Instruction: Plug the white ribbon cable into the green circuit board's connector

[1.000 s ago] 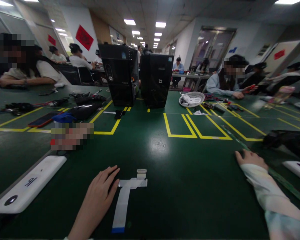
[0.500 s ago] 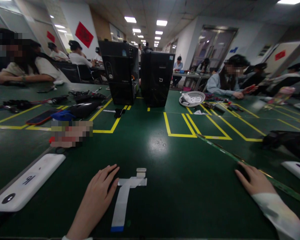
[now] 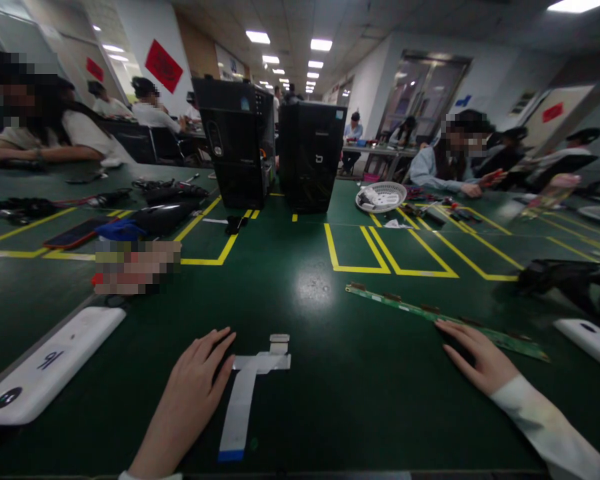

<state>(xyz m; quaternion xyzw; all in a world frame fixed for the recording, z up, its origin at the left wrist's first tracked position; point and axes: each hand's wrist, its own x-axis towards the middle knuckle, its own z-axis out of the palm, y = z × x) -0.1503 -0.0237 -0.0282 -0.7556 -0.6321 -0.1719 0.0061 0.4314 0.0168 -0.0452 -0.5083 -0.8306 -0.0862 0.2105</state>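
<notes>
My left hand (image 3: 193,393) lies flat on the green table (image 3: 330,373), fingers stretched out, fingertips touching the left edge of a white flat ribbon cable (image 3: 245,393) with a blue end. My right hand (image 3: 475,357) rests with fingers extended on a long narrow green circuit board strip (image 3: 405,307), which lies slanted across the table from centre to right. Neither hand grips anything.
A white oblong cover (image 3: 45,370) lies at the left, another white piece (image 3: 590,340) at the right beside a black device (image 3: 570,283). Two black computer towers (image 3: 275,150) stand behind yellow floor-tape boxes. A white basket (image 3: 383,197) and seated co-workers are farther back.
My right hand has slid leftward and toward me, dragging the green strip with it toward the table's centre. My left hand has stayed by the ribbon cable.
</notes>
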